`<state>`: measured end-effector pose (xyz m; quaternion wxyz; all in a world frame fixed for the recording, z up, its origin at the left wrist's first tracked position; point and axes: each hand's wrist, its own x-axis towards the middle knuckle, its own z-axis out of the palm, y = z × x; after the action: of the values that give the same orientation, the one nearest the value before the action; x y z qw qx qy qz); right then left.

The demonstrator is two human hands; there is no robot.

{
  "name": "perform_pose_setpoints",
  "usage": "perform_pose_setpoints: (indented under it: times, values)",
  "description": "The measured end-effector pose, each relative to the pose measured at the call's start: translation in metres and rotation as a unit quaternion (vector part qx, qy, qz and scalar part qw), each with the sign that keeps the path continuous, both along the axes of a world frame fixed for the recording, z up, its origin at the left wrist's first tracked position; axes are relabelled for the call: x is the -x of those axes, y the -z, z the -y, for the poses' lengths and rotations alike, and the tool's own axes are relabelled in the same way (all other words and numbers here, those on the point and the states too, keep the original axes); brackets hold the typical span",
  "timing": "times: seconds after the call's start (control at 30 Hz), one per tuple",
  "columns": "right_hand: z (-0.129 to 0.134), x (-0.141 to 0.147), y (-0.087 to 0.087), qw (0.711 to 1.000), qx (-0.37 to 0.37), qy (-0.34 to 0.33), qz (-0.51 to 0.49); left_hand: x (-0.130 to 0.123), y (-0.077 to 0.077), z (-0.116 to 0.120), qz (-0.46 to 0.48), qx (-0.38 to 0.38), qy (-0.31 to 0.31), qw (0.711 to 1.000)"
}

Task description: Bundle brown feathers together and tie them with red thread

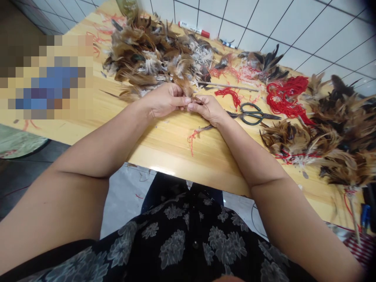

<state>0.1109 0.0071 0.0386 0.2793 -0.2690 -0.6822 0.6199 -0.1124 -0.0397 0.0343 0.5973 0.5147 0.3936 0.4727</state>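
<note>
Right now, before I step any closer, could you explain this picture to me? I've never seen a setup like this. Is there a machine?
No machine here: just a person working with two bare hands. There is one picture, taken by a camera worn on the person's head, looking forward and down, so their own arms reach away from you.

The left hand and right hand meet at the fingertips over a wooden table, pinching what looks like a small brown feather; the fingers hide part of it.

Behind the hands lies a big feather pile. To the right are scissors, red strings and more feather bundles. The blocky patch at left is blurred out, so I can't say what it covers.
</note>
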Motion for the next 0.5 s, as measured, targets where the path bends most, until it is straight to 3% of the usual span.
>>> perform_pose_setpoints:
  times: [0.33,0.5]
  values:
    - [0.008,0.003,-0.013,0.997,0.058,0.037,-0.027,-0.004,-0.001,-0.002,0.071,0.018,-0.057,0.996]
    - [0.004,0.002,-0.006,0.997,0.058,0.031,-0.043,0.002,0.003,-0.007,0.095,-0.002,-0.057,0.994]
